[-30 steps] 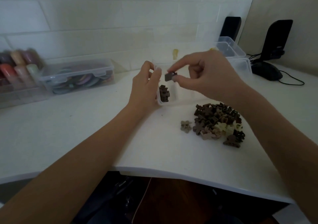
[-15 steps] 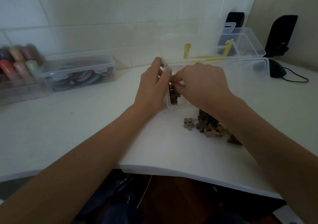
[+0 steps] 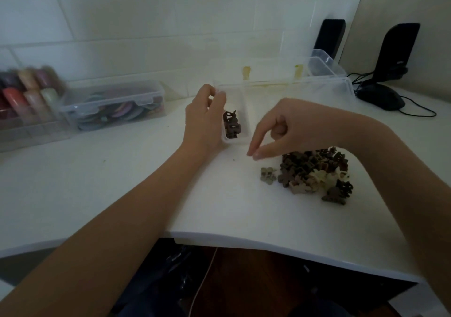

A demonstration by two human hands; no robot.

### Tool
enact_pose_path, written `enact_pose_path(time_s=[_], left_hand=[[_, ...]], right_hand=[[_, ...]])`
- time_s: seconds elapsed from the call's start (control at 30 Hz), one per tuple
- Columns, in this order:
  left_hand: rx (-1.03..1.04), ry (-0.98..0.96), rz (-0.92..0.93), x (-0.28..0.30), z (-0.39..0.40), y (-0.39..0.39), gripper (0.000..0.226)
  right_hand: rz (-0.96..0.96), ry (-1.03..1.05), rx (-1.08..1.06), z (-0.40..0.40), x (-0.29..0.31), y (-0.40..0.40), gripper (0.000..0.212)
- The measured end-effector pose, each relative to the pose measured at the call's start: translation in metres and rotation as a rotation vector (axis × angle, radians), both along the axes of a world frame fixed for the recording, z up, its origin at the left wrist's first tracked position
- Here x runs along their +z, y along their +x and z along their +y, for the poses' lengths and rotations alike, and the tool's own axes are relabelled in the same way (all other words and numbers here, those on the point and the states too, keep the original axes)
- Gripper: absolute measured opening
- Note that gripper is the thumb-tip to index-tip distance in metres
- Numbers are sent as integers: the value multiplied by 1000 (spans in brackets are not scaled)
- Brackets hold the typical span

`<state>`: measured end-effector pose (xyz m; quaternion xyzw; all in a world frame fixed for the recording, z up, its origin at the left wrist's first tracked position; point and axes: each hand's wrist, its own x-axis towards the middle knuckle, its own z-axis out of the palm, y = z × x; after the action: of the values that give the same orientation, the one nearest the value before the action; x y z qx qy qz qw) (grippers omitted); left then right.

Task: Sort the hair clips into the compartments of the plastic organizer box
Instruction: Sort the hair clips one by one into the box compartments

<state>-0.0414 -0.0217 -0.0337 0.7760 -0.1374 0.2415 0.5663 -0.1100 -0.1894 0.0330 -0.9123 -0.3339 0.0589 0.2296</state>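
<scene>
A clear plastic organizer box [image 3: 246, 112] stands on the white table with its lid raised behind it. Its leftmost compartment holds several dark brown hair clips [image 3: 231, 125]. My left hand [image 3: 203, 119] grips the box's left wall, thumb at the far corner. A pile of brown, tan and cream hair clips [image 3: 314, 173] lies to the right, and one grey-tan flower clip [image 3: 268, 175] sits apart at its left. My right hand [image 3: 280, 131] hovers above the table between box and pile, thumb and forefinger pointing down with nothing between them.
A closed clear box of coloured hair items [image 3: 114, 104] and a rack of coloured spools [image 3: 24, 92] stand at the left. Two black speakers [image 3: 395, 51] and a black mouse [image 3: 380, 96] with cable sit at the back right. The table's front edge [image 3: 268, 241] is near.
My right hand carried a dark clip to the left compartment, let it go there, and has come back empty toward the pile. My left hand stayed on the box.
</scene>
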Motion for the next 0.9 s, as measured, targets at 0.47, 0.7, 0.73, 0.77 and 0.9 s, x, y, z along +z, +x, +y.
enact_pose_path(time_s=[0.47,0.7,0.73,0.77,0.9], left_hand=[[-14,-85,63,4,-3,-2,19],[-15,-88,72,3,-2,1,19],[-12,-84,69,4,-2,0,19],[-14,-87,68,4,-3,1,19],[-14,-75,54,3,-2,0,20]], right_hand=[[273,-191,-48,-1,4,-4,27],[116,-138,-82,3,-5,0,16],[97,-116,-96,2,-4,1,17],[97,-99,-106,1,-3,2,18],[110,-98,-110,1,-2,1,18]])
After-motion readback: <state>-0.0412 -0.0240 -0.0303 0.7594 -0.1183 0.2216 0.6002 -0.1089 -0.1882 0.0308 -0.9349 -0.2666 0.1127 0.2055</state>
